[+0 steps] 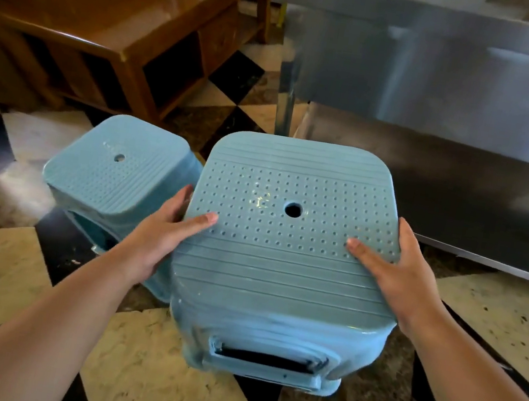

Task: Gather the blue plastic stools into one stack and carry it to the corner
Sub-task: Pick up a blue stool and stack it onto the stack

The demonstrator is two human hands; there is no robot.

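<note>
Checkered marble floor (10,267), two blue stools, both hands on the nearer one.

Beige and black tiles ran under a wooden table (116,34) at the far left and a stainless steel counter (449,77) at the far right. Near the middle of the floor, the near stool (284,266) was gripped at both sides of its seat: the left hand (160,236) clasped the left edge with its thumb on the dotted top and fingers curled over the side, and the right hand (397,273) did the same on the right edge. The second stool (114,176) stood just beside it, to the left and slightly farther off. A faint embossed mark sat beside the near seat's central hole, too small to read.
</note>
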